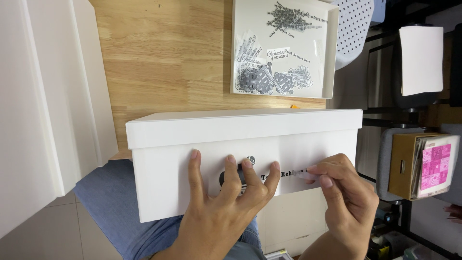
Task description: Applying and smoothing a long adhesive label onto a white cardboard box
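Left hand (226, 192) w/ fingers spread flat pins the sticker (269, 175) to the white box (202, 144) on the lap; right hand (344, 185) pinches its clear backing. Pulling too fast could prob wrinkle it.

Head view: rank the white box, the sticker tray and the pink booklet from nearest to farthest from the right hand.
1. White box: right under the right hand, whose fingertips press on its side.
2. Pink booklet: off to the right, on a brown box.
3. Sticker tray: up on the wooden table, beyond the box.
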